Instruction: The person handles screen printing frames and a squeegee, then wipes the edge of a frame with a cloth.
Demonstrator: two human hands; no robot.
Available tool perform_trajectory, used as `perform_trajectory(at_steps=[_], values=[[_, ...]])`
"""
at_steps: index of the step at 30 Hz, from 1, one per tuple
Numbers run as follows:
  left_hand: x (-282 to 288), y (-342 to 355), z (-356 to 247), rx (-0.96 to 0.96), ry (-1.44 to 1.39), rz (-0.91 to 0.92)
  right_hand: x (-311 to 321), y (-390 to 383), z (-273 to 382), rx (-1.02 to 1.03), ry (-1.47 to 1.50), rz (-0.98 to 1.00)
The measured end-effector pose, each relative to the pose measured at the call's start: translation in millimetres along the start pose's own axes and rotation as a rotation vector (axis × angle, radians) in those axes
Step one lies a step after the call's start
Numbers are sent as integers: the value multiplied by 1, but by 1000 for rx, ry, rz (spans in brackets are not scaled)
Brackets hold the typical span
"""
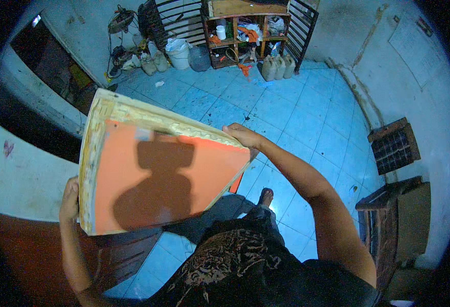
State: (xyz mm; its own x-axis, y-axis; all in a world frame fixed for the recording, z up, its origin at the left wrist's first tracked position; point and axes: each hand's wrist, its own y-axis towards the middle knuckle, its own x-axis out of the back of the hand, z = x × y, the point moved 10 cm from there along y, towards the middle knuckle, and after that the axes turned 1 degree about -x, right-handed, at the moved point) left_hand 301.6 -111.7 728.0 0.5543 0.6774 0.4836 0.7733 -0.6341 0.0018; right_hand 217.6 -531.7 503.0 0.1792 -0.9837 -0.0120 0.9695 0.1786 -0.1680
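Note:
A screen-printing frame (220,174) with a pale wooden border and a flat orange face is held up tilted in front of me. The border looks stained and rough with whitish-yellow residue. My left hand (70,199) is closed on its left edge, near the lower corner. My right hand (243,135) grips the upper edge close to the right corner, thumb on top. Fingers behind the frame are hidden. A dark shadow falls across the orange face.
Blue-lit floor tiles (286,112) stretch ahead. Against the far wall stand a wooden shelf (235,43) with clutter, plastic jugs (277,67), a white bucket (178,53) and a fan (121,23). A brown wooden surface (30,256) lies at left; a wooden crate (383,204) stands at right.

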Motion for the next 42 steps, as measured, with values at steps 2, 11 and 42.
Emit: perform_trajectory(at_steps=[2,11,42], values=[[-27,-5,2,40,-20,-151,25,9,15,341,-258,-82],[-164,115,45,360,120,-448,305,-140,-241,-335,248,-848],[-187,422,323,960,37,-704,855,228,-253,-44,-572,-577]])
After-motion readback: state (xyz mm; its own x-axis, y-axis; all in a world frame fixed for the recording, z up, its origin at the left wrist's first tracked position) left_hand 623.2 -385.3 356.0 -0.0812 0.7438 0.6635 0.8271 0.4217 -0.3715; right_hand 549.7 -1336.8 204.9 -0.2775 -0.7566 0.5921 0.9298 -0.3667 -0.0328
